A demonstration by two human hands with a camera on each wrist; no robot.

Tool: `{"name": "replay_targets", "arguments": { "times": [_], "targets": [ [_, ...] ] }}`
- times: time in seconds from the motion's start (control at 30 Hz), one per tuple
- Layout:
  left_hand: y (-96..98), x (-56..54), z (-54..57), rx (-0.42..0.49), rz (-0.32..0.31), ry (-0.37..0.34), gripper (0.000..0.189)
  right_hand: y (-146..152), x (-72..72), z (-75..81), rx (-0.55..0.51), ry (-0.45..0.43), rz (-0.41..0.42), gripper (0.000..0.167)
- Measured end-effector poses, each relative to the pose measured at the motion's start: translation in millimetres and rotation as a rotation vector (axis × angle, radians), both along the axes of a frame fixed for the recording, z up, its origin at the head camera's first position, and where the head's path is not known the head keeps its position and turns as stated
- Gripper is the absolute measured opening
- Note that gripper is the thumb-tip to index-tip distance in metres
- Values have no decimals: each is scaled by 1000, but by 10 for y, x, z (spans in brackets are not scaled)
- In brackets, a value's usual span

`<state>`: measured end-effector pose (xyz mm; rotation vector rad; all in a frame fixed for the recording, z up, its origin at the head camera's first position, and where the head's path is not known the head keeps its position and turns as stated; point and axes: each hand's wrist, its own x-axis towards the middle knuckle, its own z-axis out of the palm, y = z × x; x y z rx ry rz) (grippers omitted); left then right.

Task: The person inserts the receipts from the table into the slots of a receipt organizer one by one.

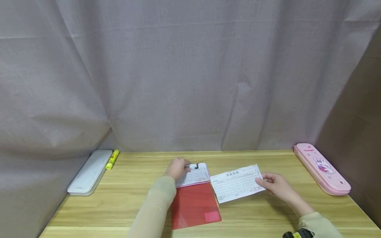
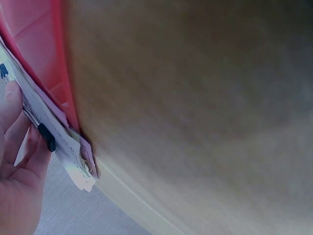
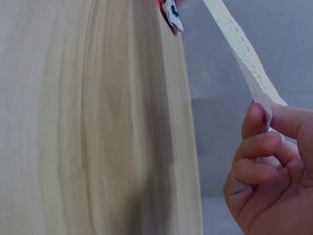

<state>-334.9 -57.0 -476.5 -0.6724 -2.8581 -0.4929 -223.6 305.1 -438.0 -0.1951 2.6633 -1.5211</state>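
A red clipboard point(image 1: 194, 205) lies on the table with a stack of printed forms point(image 1: 196, 177) across its far half. My left hand point(image 1: 177, 169) pinches the metal clip point(image 1: 192, 166) at the top of that stack. In the left wrist view, the thumb is on the clip's wire, near its black ends point(image 2: 46, 137). To the right, my right hand point(image 1: 276, 186) pinches a loose printed form point(image 1: 236, 184) by its right edge, between thumb and fingers. The sheet is raised off the table in the right wrist view, its left edge beside the clipboard.
A pale flat case point(image 1: 90, 172) stands at the left edge of the wooden table point(image 1: 128, 205), with a yellow marker point(image 1: 112, 159) beside it. On the right lies a pink pencil case point(image 1: 322, 168) with a rabbit picture. Grey cloth point(image 1: 190, 82) hangs behind the table.
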Motion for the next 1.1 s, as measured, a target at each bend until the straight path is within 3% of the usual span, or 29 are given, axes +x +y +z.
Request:
{"name": "replay_targets", "arguments": {
  "times": [0.47,0.83,1.1],
  "targets": [
    [-7,-9,-15,-4,18,-14,22,-282,-102,-48,-40,-87,13,29],
    [9,5,5,4,46,-60,24,-500,-168,-120,-26,-82,-15,28],
    [21,12,10,-8,34,-31,23,-676,-205,-152,-60,-102,-20,25]
  ]
}}
